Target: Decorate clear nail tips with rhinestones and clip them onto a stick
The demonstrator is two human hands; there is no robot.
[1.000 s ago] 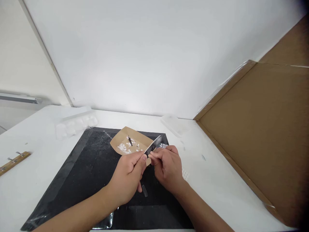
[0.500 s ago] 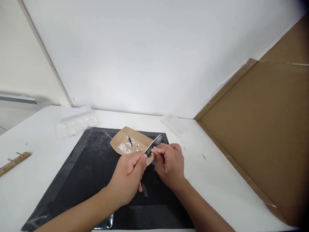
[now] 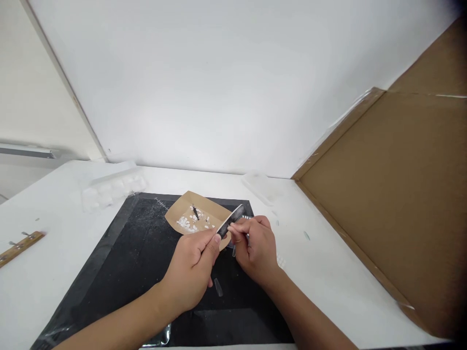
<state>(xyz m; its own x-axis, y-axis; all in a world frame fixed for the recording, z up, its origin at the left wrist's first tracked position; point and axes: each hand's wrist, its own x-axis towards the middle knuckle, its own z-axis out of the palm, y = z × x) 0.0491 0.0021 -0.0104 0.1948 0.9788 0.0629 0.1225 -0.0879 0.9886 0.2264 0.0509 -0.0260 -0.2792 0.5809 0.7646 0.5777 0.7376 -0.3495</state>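
Note:
My left hand (image 3: 193,265) is closed around the lower end of a dark nail file (image 3: 232,219) with a pale edge, which tilts up to the right. Against the file's face, my right hand (image 3: 257,248) pinches a tiny pale false nail, mostly covered by the fingertips. Behind the file stands a brown paper tray (image 3: 174,210) holding white nail-shaped bits (image 3: 187,224) and a thin black piece (image 3: 196,212). Below my hands, a clear false nail (image 3: 218,287) lies on the black mat (image 3: 124,257).
A clear compartment box (image 3: 115,188) stands at the back left and a translucent lid (image 3: 257,187) at the back. A wooden strip with metal hooks (image 3: 22,247) lies far left. Another clear nail-like piece (image 3: 307,236) is on the table. A cardboard panel (image 3: 383,194) borders the right.
The file has turned slightly in my left hand, so more of its dark face shows. My right fingertips stay at it, shifted only a little. The whole view has drifted slightly left.

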